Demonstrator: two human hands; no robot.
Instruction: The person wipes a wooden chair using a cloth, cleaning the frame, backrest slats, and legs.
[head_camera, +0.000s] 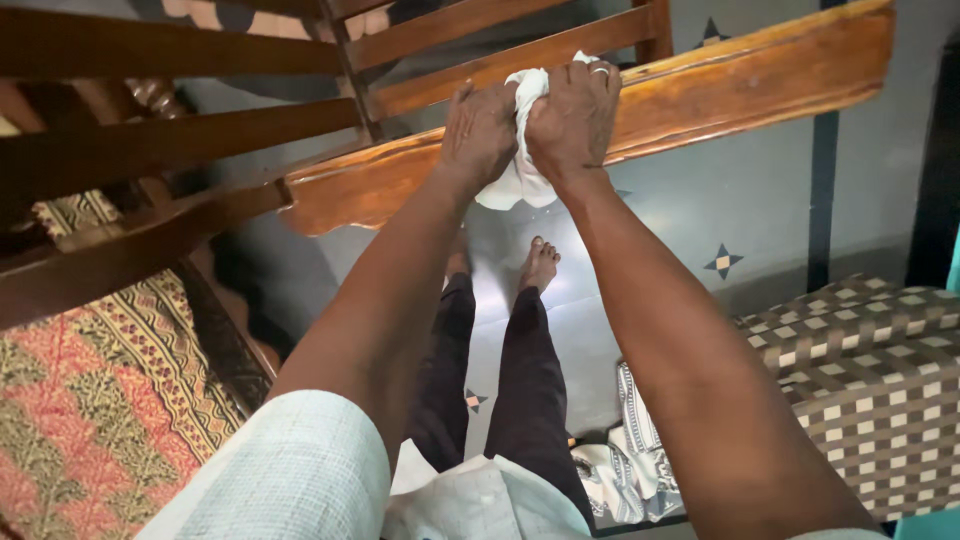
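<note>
Pale sleeves (290, 480) sit closest, above dark trousers (500, 380) and bare feet (540, 265) on the grey tiled floor (760, 210). Both hands press a white cloth (520, 175) onto the wooden rail (740, 85), midway along its upper edge. Left hand (480, 130) and right hand (575, 115) curl their fingers tightly around the bunched cloth, side by side.

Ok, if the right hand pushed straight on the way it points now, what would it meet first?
The right hand already presses the white cloth it shares with the left hand. Straight ahead comes the wooden rail, then probably the chair slats beyond, though depth is unclear.
</note>
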